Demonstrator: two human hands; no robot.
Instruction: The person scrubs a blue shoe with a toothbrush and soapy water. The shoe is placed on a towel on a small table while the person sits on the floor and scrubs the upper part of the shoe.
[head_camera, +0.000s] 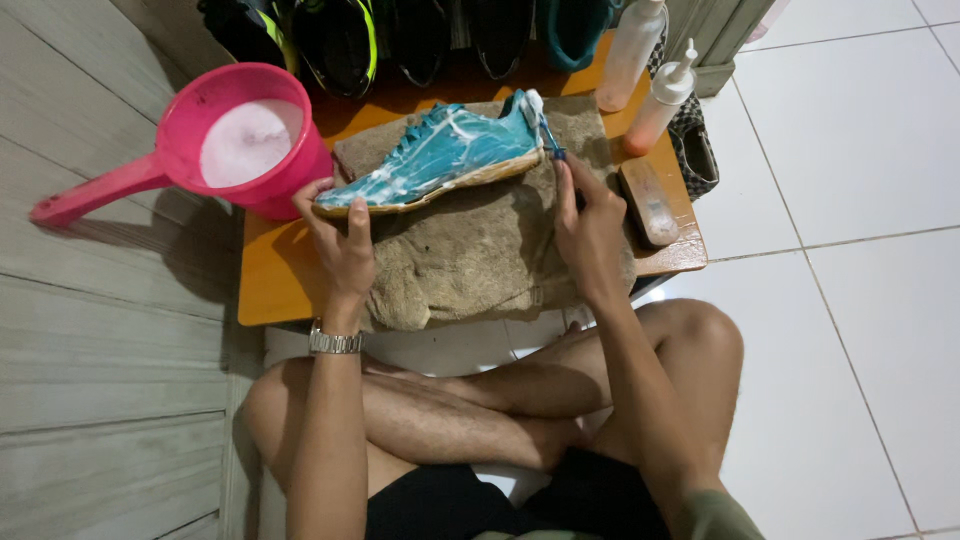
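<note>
Crossed legs (470, 410) fill the near view; I sit on the floor at a low orange table (270, 285). Shoe (435, 155), teal and foamy, lies on its side on a brown towel (480, 260). Left hand (340, 235) is curled partway, fingers clamped on the toe end to steady it. Right hand (590, 225) is closed round a small brush (545, 130), apparently blue-handled, bristles at the heel. Method note: short strokes, firm hold on the toe, keep foam over the towel. Pink dipper (240, 140) of soapy water stands just left; two bottles (645, 70) and a wooden brush (648, 200) lie right.
</note>
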